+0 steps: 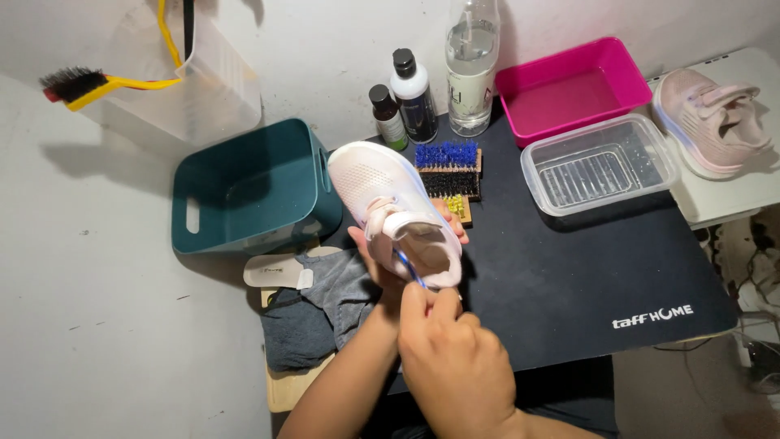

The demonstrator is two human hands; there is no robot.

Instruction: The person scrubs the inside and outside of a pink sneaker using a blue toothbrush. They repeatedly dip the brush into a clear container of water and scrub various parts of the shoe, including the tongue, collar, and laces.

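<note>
A small pale pink shoe (388,199) is held up over the black mat (585,276), toe pointing away from me. My left hand (370,260) cups it from beneath, fingers showing on both sides of the heel. My right hand (451,358) is closed around a thin blue-handled tool (409,268) whose tip reaches into the shoe's opening near the strap. The tool's head is hidden inside the shoe.
Several brushes (448,171) lie behind the shoe. Two dark bottles (414,97) and a clear bottle (471,65) stand at the back. A teal bin (244,191), grey cloth (325,309), insole (276,271), pink tray (569,85), clear container (601,167) and second shoe (715,118) surround them.
</note>
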